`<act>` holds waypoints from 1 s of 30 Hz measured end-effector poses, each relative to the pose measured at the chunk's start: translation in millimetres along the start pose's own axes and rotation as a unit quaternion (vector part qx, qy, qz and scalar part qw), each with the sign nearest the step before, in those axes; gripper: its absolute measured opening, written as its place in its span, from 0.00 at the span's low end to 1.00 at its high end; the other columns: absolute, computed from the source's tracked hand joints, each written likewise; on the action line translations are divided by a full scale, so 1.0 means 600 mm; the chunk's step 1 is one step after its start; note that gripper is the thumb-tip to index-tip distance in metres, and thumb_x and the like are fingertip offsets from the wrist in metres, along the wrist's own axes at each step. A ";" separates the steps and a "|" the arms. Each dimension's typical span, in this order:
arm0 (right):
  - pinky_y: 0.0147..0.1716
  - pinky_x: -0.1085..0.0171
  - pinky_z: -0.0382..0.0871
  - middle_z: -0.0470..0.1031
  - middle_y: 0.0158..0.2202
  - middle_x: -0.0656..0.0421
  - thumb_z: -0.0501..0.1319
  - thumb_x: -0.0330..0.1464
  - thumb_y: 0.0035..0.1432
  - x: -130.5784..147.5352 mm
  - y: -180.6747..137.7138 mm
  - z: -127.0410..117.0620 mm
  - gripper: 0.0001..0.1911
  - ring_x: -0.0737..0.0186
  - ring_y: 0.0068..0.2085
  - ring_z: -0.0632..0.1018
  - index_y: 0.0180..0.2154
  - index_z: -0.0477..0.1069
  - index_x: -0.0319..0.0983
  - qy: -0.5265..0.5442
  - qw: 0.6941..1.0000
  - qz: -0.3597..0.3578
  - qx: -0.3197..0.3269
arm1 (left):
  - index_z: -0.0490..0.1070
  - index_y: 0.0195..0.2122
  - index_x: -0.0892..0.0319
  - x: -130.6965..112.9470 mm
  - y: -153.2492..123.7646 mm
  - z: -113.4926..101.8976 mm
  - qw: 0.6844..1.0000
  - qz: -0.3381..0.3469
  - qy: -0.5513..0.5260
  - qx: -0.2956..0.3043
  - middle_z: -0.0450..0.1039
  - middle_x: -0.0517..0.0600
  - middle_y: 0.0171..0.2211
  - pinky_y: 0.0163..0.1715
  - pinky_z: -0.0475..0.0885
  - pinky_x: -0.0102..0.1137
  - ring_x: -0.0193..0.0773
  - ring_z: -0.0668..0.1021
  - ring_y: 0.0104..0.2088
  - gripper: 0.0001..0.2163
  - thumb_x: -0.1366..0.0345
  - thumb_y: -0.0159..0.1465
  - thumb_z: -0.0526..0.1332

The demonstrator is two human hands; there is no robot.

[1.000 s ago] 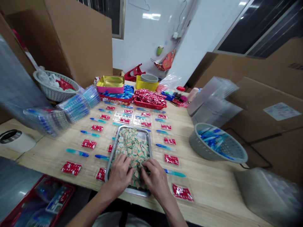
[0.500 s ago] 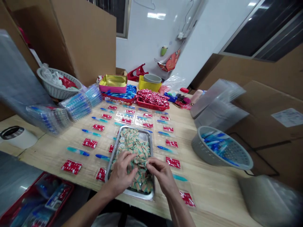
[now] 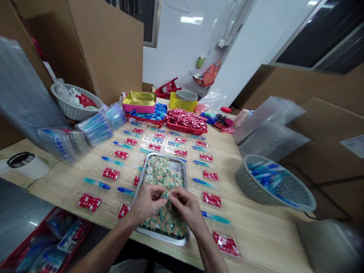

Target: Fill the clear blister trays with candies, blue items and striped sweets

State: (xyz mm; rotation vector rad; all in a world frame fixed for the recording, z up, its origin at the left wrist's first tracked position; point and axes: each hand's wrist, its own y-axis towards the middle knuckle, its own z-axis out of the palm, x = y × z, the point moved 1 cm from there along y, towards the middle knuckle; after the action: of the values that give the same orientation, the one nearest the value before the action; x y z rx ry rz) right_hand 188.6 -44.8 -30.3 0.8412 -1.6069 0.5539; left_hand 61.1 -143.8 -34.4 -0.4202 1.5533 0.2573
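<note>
A metal tray (image 3: 182,239) full of small green-and-tan square pieces (image 3: 160,170) lies at the table's near edge. Above it my left hand (image 3: 146,204) and my right hand (image 3: 186,206) meet, thumbs and fingers pinched on one or more small green-and-tan squares (image 3: 165,194). How many they hold I cannot tell. Around the tray, clear plastic trays lie in rows, each with a blue pen (image 3: 96,183) and a red patterned packet (image 3: 89,202). The closest packet (image 3: 226,243) on the right lies beside my right forearm.
Heaped red packets (image 3: 187,120) fill a red tray at the back, beside a pink-and-gold tin (image 3: 139,102). A grey basket of pens (image 3: 247,185) stands at right. Stacked clear trays (image 3: 95,129) and a white flask (image 3: 28,165) are at left; cardboard boxes (image 3: 110,49) rise behind.
My left hand has moved right and closed its spread fingers, joining my right hand at the small square pieces. The camera view has shifted slightly.
</note>
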 end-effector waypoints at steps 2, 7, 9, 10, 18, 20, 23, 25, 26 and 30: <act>0.30 0.67 0.65 0.71 0.28 0.59 0.61 0.39 0.55 0.000 0.000 0.004 0.11 0.63 0.30 0.71 0.31 0.75 0.38 -0.026 1.000 -0.005 0.002 | 0.78 0.34 0.63 0.003 0.002 -0.003 1.000 -0.006 -0.014 0.001 0.77 0.49 0.26 0.27 0.68 0.27 0.36 0.75 0.26 0.10 0.68 0.51 0.63; 0.24 0.68 0.64 0.71 0.27 0.62 0.63 0.35 0.52 -0.007 -0.003 0.022 0.16 0.66 0.25 0.70 0.44 0.71 0.38 -0.049 0.998 0.025 0.009 | 0.76 0.26 0.63 0.002 0.006 -0.006 0.998 -0.030 -0.034 -0.034 0.74 0.48 0.22 0.21 0.65 0.25 0.33 0.72 0.21 0.07 0.64 0.52 0.63; 0.24 0.68 0.65 0.71 0.27 0.62 0.62 0.34 0.52 -0.011 -0.003 0.029 0.17 0.66 0.25 0.70 0.45 0.68 0.38 -0.039 0.999 0.031 0.008 | 0.75 0.26 0.63 0.002 0.006 -0.005 0.997 -0.041 -0.050 -0.049 0.73 0.47 0.21 0.19 0.64 0.25 0.32 0.71 0.20 0.07 0.64 0.52 0.63; 0.24 0.68 0.65 0.70 0.27 0.63 0.61 0.33 0.53 -0.011 -0.004 0.031 0.16 0.66 0.24 0.71 0.45 0.68 0.39 -0.035 0.999 0.032 0.006 | 0.75 0.25 0.63 0.002 0.006 -0.004 0.996 -0.045 -0.057 -0.054 0.73 0.47 0.21 0.19 0.64 0.25 0.32 0.71 0.20 0.07 0.64 0.51 0.63; 0.25 0.68 0.63 0.70 0.28 0.62 0.62 0.31 0.52 0.008 -0.021 0.012 0.09 0.66 0.25 0.69 0.38 0.70 0.40 -0.107 0.994 0.002 0.016 | 0.74 0.29 0.63 0.007 0.009 -0.019 0.993 -0.053 -0.034 -0.105 0.74 0.49 0.23 0.19 0.66 0.26 0.36 0.75 0.21 0.08 0.63 0.52 0.63; 0.27 0.67 0.65 0.71 0.34 0.60 0.63 0.31 0.52 0.011 -0.021 0.004 0.08 0.66 0.27 0.70 0.37 0.70 0.40 -0.126 0.992 -0.016 0.005 | 0.75 0.33 0.62 0.000 0.008 -0.021 0.994 -0.012 0.057 -0.087 0.76 0.50 0.27 0.24 0.69 0.29 0.38 0.76 0.25 0.08 0.65 0.54 0.61; 0.30 0.66 0.67 0.71 0.36 0.58 0.59 0.28 0.54 0.008 -0.014 -0.001 0.09 0.64 0.30 0.72 0.39 0.70 0.39 -0.112 0.993 -0.025 -0.010 | 0.76 0.37 0.59 -0.018 0.006 -0.014 0.966 0.087 0.239 -0.052 0.77 0.51 0.33 0.35 0.70 0.32 0.40 0.77 0.34 0.10 0.71 0.55 0.59; 0.32 0.66 0.68 0.72 0.35 0.58 0.57 0.26 0.54 0.002 -0.007 0.003 0.11 0.63 0.32 0.73 0.41 0.70 0.39 -0.111 0.993 -0.033 -0.003 | 0.76 0.37 0.59 -0.026 0.005 -0.006 0.938 0.129 0.320 -0.019 0.77 0.51 0.35 0.39 0.68 0.33 0.41 0.76 0.37 0.12 0.75 0.55 0.57; 0.33 0.65 0.68 0.73 0.34 0.59 0.57 0.24 0.53 -0.001 -0.004 0.007 0.13 0.63 0.32 0.73 0.41 0.70 0.39 -0.117 0.992 -0.039 0.000 | 0.76 0.37 0.59 -0.027 0.006 -0.002 0.929 0.137 0.343 -0.007 0.77 0.51 0.35 0.40 0.68 0.33 0.41 0.76 0.38 0.12 0.76 0.55 0.56; 0.32 0.65 0.67 0.72 0.31 0.60 0.55 0.21 0.49 -0.012 0.001 0.020 0.15 0.63 0.31 0.73 0.38 0.71 0.39 -0.140 0.989 -0.048 -0.009 | 0.74 0.37 0.60 -0.023 0.007 0.004 0.921 0.126 0.368 -0.003 0.74 0.50 0.33 0.35 0.67 0.30 0.38 0.74 0.34 0.13 0.78 0.53 0.56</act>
State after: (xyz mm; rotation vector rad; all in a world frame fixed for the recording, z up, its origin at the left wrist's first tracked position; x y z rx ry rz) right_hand 181.3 -51.8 -39.5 1.0123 -1.8106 0.3634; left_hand 61.6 -137.6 -21.3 -0.3345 2.3568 0.3220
